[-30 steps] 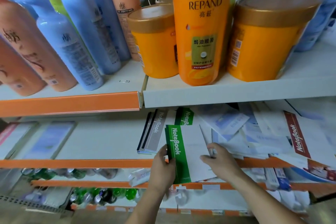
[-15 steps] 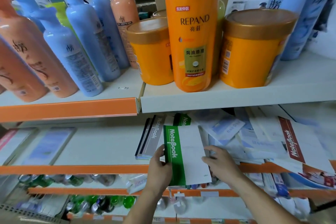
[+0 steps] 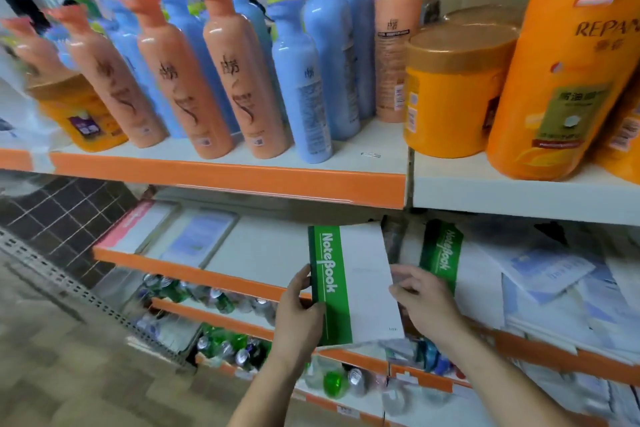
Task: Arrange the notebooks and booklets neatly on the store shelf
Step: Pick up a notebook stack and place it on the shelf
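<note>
A green-and-white notebook is held upright in front of the middle shelf. My left hand grips its green spine edge and my right hand holds its white right edge. Behind it on the shelf lies a second green notebook. To the right, several white and blue booklets lie in a loose, overlapping pile. Two flat booklets lie at the shelf's left end.
The upper shelf carries rows of peach and blue bottles, orange tubs and a large orange bottle. Below the notebook shelf are green bottles and cans. A tiled floor lies to the left.
The view has swung to the left, showing more of the left shelf section. Both hands have carried the green notebook leftward, away from the pile, and it stands more upright.
</note>
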Motion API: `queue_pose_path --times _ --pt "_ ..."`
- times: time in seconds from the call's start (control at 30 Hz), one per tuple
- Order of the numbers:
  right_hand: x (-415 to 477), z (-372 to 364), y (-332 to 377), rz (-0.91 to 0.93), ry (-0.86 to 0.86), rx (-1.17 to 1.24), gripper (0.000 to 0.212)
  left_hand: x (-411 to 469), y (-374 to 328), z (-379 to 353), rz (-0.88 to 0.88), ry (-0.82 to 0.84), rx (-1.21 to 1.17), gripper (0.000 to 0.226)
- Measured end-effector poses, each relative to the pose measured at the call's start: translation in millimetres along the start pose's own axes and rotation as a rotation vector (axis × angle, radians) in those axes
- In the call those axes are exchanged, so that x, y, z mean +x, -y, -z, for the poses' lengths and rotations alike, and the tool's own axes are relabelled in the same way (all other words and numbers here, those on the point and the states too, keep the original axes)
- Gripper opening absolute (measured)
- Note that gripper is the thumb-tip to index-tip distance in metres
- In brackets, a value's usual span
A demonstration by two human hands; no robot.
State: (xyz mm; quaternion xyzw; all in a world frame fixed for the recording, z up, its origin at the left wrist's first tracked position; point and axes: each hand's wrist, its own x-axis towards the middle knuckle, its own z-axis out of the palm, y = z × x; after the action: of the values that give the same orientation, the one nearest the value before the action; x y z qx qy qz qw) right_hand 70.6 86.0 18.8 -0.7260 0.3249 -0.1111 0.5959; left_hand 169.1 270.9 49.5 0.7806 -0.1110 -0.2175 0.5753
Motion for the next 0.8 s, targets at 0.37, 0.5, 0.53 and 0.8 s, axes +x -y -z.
queue_pose_path --times 0.37,0.5,0.53,0.8 --pt "27.0 -228.0 73.3 0.038 0.160 0.058 0.030 35.6 42.5 233.4 -0.023 -0.157 0.015 0.072" --pt "34.6 -297.4 99.1 0.059 0.198 0.061 0.030 47.5 54.8 301.2 -0.027 -0.200 0.005 0.070" --pt "36.7 -311.6 103.9 0.059 0.199 0.062 0.029 50.8 57.1 314.0 -0.033 -0.215 0.000 0.071" --pt "61.9 -367.9 116.6 -0.020 0.183 0.118 0.028 100.1 83.1 362.0 0.009 -0.272 -0.057 0.050"
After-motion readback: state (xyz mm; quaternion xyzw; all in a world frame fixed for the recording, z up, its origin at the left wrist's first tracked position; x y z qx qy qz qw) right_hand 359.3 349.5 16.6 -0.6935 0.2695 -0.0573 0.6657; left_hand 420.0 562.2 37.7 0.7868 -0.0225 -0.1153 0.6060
